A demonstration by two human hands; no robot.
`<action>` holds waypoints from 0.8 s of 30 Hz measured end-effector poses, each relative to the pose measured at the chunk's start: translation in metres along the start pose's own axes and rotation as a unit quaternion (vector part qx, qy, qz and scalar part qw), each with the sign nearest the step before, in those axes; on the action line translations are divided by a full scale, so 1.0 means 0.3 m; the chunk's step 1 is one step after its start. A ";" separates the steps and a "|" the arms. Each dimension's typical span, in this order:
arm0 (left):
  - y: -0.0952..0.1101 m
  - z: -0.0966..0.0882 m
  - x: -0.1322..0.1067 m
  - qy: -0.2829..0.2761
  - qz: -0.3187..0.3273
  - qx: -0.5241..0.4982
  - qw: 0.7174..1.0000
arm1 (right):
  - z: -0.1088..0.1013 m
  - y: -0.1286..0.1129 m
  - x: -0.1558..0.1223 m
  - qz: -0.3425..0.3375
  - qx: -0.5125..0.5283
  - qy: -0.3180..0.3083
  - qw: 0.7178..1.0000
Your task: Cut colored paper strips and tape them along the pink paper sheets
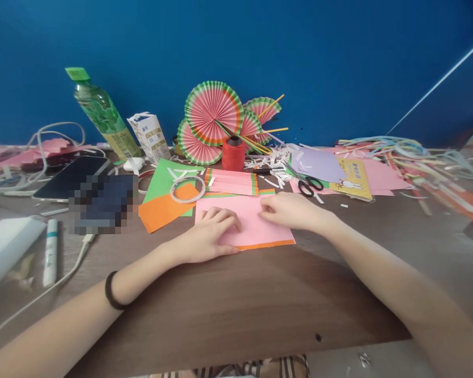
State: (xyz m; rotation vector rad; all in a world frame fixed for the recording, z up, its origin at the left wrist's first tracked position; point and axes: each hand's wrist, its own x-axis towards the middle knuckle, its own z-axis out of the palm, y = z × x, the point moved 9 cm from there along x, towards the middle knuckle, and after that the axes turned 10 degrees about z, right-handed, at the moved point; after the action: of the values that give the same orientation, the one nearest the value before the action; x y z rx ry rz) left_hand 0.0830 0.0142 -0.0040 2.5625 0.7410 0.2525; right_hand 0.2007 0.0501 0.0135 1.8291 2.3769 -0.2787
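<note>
A pink paper sheet (252, 210) with an orange strip along its near edge lies flat on the table. Across its left part rests my left hand (215, 236), palm down, fingers apart and the thumb by the near edge. On the sheet's upper right side is my right hand (284, 210), its fingers curled together; whatever they may hold is hidden. Just behind the sheet sits a pleated pink paper (232, 181) with green and orange ends. A roll of tape (202, 192) lies on orange paper (163, 211) and green paper (157, 178) to the left.
Watermelon-coloured paper fans (213, 113) stand behind a red thread spool (233, 155). Black-handled scissors (310, 186) and paper scraps lie right of it. A green-capped bottle (106, 118), a carton (150, 137), a dark phone (69, 177) and a marker (51, 252) are at left.
</note>
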 end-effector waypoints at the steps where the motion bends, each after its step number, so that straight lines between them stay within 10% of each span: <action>1: 0.004 0.004 0.000 -0.003 0.002 0.000 1.000 | 0.002 -0.027 0.001 -0.027 0.021 0.011 0.999; 16: -0.001 -0.020 0.001 0.066 0.004 0.058 0.996 | 0.058 -0.152 0.009 -0.169 0.112 0.105 0.974; 20: -0.085 -0.127 -0.016 0.137 -0.060 0.148 0.978 | 0.064 -0.157 0.004 -0.187 0.105 0.121 0.969; 24: -0.215 -0.308 -0.120 0.203 -0.244 0.299 0.900 | 0.073 -0.148 0.013 -0.174 0.111 0.139 0.969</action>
State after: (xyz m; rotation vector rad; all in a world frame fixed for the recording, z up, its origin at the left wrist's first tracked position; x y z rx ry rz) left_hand -0.0039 0.0780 0.0448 2.7682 1.8321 0.4560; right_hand 0.1567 0.0377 -0.0057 1.6124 2.9740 -0.3570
